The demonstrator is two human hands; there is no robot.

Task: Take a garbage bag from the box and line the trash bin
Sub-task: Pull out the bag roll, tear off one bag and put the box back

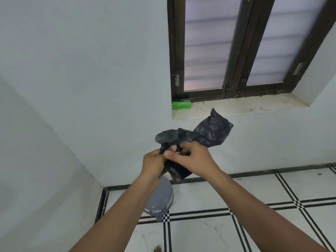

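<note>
Both hands grasp one crumpled black garbage bag [203,135] at chest height, in front of the white wall below the window sill [236,108]. My left hand [154,164] curls its fingers round the bag's bunched middle, and my right hand [192,157] pinches the same bunch just beside it, thumbs nearly touching.

Head view, the bag: thin dark plastic, wrinkled and slightly translucent, with grey mottling. One flat folded length rises to the upper right past my right hand, ending in a small pointed corner against the sill's edge. A rounded lobe bulges to the upper left. A shorter tail hangs below the two hands.

Head view, the arms: both bare forearms reach up from the lower edge and converge on the bag, wrists bent slightly inward.

Beneath my left wrist, a grey trash bin [160,199] stands on the tiled floor [236,224] near the corner, partly hidden by my arm. A green box [181,104] sits at the sill's left end, against the dark window frame [171,51].
</note>
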